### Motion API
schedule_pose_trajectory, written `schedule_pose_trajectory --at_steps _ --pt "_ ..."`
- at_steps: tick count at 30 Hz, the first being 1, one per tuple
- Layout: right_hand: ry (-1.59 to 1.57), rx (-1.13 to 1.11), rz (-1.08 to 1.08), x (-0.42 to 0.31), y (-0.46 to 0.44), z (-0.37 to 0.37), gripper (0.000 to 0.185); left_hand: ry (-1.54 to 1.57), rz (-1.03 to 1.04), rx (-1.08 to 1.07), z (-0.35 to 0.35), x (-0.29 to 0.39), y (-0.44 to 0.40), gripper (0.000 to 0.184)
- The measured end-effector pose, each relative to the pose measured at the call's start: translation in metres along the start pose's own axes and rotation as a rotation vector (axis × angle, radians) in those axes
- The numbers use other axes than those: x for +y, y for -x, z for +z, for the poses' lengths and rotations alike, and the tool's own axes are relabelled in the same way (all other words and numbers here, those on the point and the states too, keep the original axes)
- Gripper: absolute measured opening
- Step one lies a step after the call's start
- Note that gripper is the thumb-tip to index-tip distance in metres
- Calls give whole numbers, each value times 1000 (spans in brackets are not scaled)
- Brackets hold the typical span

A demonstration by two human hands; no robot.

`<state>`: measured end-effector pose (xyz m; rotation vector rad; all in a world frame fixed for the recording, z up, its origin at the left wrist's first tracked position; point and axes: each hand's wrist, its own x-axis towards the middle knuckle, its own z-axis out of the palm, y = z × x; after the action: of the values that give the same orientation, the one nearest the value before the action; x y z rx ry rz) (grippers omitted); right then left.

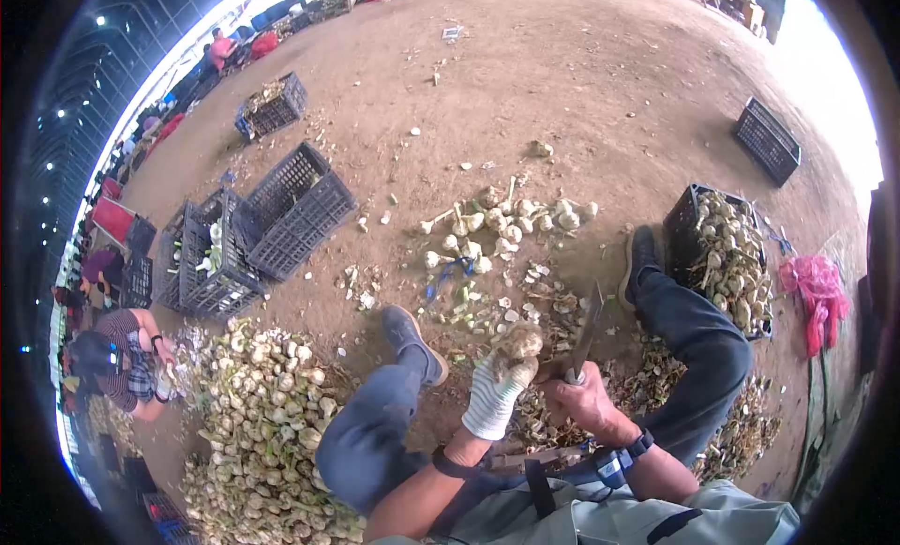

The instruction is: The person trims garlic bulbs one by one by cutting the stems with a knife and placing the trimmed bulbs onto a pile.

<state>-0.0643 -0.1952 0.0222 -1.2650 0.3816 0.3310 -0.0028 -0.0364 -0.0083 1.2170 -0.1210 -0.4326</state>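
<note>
- The left hand (492,402), in a striped glove, is closed around a bulb (520,341) of garlic, just left of the knife (589,329).
- The bare right hand (583,400) is wrapped around the knife's handle; the blade looks clear of the bulb.
- The work seems well underway but unfinished. Pale loose bulbs (511,231), which look cleaned, lie on the ground beyond the knife and mostly to its left.
- Dry scraps (656,381) spread to the right of the knife and nearer the person, likely waste from bulbs already handled.
- Much appears left: the crate (682,245) right of the knife is heaped with browner bulbs, while the one in the glove also looks brown and rough.
- The bulb sticks out of the glove, away from the person; it is roundish, so its long axis and root end cannot be told.
- The knife's long axis runs away from the person, tip outward, leaning slightly right.
</note>
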Motion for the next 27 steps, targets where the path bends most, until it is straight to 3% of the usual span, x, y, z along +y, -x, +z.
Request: schedule_pose_trajectory --at_steps 2,4,6,9,10,12,16,18,20,24,25,26,27 --pt "70 54 -62 -4 10 -11 18 -70 77 -25 0 6 4 36" --pt "450 76 -224 -13 21 -22 20 -80 78 -194 -3 18 8 48" --pt "715 34 -336 -27 28 -26 28 -129 32 -217 -3 24 9 51" --pt "1003 -43 -436 -7 24 -36 35 -204 211 -322 -7 19 12 59" --pt "998 -45 -429 -7 24 -35 35 -204 202 -320 -10 19 13 59" --pt "1060 -104 -383 -10 24 -30 39 -528 152 -341 -22 20 16 53" --pt "1056 -180 -341 -23 24 -18 42 -670 203 -338 -32 12 22 32" --pt "1047 -192 -315 -26 21 -14 42 -670 256 -345 -37 11 21 30" --pt "1039 -203 -291 -29 17 -12 43 -1116 628 -389 -40 14 15 32" --pt "968 -292 -277 -25 6 -18 41 -1054 579 -435 -38 22 9 35" --pt "956 -346 -269 -20 3 -21 40 -951 343 -442 -37 20 11 33" --pt "790 -353 -255 -15 2 -27 28 -845 110 -445 -35 21 14 30" --pt "772 -291 -251 19 -15 -50 26 -1051 351 -358 -23 31 11 25"
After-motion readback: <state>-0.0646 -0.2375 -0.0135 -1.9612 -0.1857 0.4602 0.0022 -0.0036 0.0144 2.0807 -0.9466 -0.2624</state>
